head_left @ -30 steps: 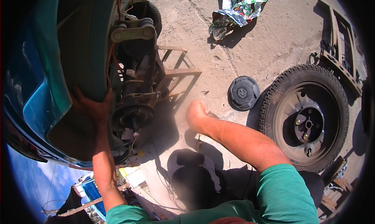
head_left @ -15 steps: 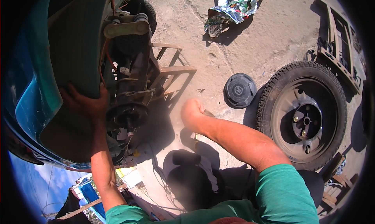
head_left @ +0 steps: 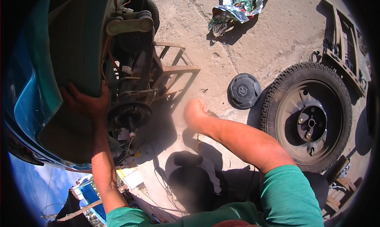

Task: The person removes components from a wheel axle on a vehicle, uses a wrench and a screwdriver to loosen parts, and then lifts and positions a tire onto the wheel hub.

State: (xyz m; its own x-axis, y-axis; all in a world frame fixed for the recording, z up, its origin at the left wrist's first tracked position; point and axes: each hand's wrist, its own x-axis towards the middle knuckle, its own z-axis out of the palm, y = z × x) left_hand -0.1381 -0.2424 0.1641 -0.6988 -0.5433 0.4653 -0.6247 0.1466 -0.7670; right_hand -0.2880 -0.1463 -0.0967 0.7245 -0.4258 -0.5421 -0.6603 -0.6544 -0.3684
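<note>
Over at nine o'clock, your left hand is up against the dark wheel arch, fingers spread and thumb well apart, probably to brace you against the blue-green vehicle while you lean in. The bare hub is at nine too, just toward three o'clock from that hand, with no wheel on it.

Your right hand is near the center, apart from the hub. Looks like a fist, but your wrist hides the fingertips, so tbh I can't tell what they're pinching, if anything.

The metal frame just shy of twelve sits beside the axle, maybe as a prop; can't see what it bears. Your loose wheel at three o'clock lies face up, likely so it can't roll. The black cap rests near it, probably to keep it handy.
</note>
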